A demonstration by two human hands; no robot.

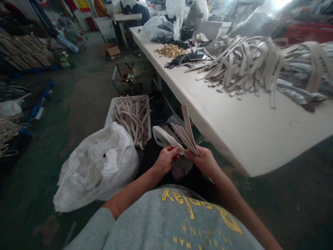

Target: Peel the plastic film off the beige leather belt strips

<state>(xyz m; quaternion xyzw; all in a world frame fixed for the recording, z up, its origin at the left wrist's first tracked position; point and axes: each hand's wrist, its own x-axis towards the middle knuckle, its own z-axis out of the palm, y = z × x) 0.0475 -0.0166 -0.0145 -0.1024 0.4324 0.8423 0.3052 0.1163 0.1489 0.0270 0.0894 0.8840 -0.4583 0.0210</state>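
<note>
My right hand (205,161) is closed around the lower ends of several flat beige straps (186,133), which fan out upward in front of my lap. One strap stands apart from the rest, closer to the table. Beside it, my left hand (168,159) is pinched, thumb against fingers, at the near end of a white edge (169,138). Whether it grips that edge or a strap end is unclear. Below my hands, the things on my lap are partly hidden. A white crate (110,109) filled with loose beige straps (132,116) stands on the floor ahead to the left.
A large white woven sack (83,166) sits at my left. Along my right runs a pale table (234,135), bearing a heap of light straps (244,62), small gold pieces (171,50) and dark parts. A cardboard box (112,52) lies farther off on the floor.
</note>
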